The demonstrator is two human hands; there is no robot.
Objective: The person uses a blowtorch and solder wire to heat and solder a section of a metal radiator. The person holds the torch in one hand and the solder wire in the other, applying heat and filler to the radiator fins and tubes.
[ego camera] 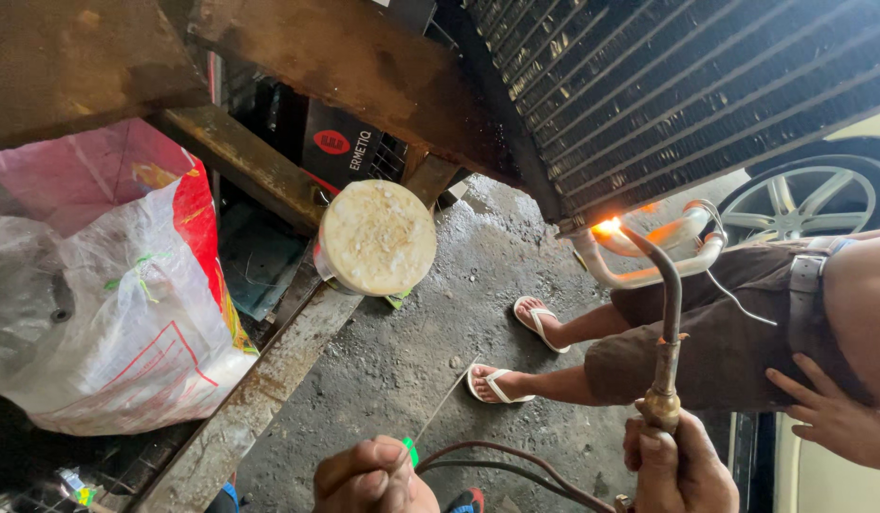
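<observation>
Below the dark finned radiator core (706, 85), a bent brass-necked welding torch (664, 351) rises from the right hand (677, 470), whose fingers are wrapped tight around the torch's handle, thumb on top. Its curved tip ends in a small orange flame (608, 226) set against the pale curved metal pipe (649, 271) at the core's lower corner. Dark hoses (516, 463) trail from the torch base toward the left hand (373, 480). That hand is closed into a loose fist, pinching a thin straight filler rod (444, 404) that slants up over the grey concrete floor (411, 351); a bit of green shows just beside its fingers. Another person in brown shorts (734, 342) and white flip-flops (516, 356) stands just beyond the pipe, one hand (834, 418) on the hip. Well to the left, a round pale-topped tin (376, 237) sits on a rusty steel beam (269, 380), near a white plastic sack (107, 313).
</observation>
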